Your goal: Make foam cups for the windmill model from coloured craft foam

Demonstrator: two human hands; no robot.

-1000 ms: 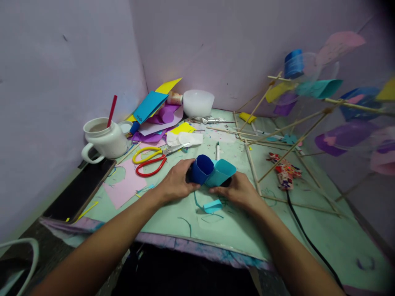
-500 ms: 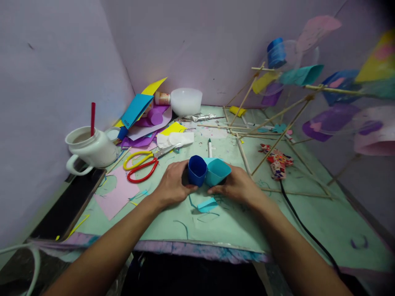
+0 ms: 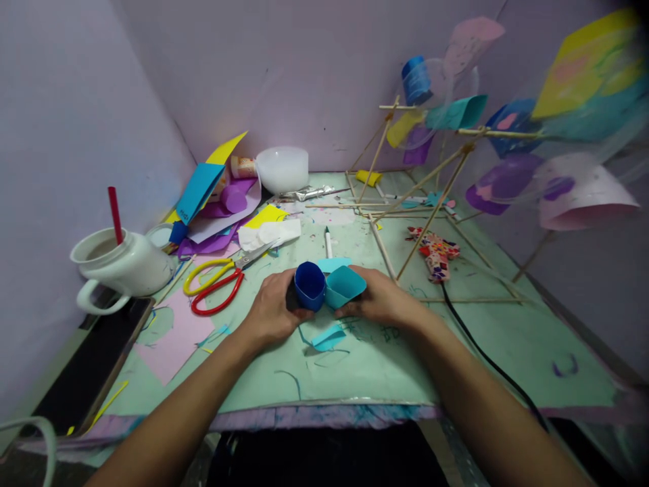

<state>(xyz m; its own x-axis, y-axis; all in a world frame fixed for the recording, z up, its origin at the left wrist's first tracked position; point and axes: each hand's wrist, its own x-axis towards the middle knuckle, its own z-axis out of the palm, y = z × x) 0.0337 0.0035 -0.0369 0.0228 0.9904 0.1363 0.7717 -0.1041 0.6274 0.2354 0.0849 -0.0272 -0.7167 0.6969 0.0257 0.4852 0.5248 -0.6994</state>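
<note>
Near the middle of the table, my left hand (image 3: 274, 306) is closed around a dark blue paper tube (image 3: 309, 287), with the thumb at its near side. My right hand (image 3: 376, 295) grips a light turquoise paper tube (image 3: 345, 287) in the same way. The tubes stand side by side with their open ends up, touching or nearly so. Just behind them lies a flat turquoise paper piece (image 3: 332, 264), and a small folded turquoise scrap (image 3: 328, 338) is in front. A white marker with a green tip (image 3: 328, 242) lies beyond.
Scissors with yellow and red handles (image 3: 223, 284) lie left of my hands. A white mug (image 3: 122, 264) and a phone (image 3: 91, 368) are farther left. Paper sheets (image 3: 200, 193) and a white bowl (image 3: 282, 169) stand at the back. A stick frame with paper cups (image 3: 430, 196) occupies the right, beside a cloth-covered gadget (image 3: 437, 253).
The camera view has turned slightly right, so everything sits farther left. Both hands keep hold of the two tubes in about the same place on the table. The wheel of paper cups looks slightly turned.
</note>
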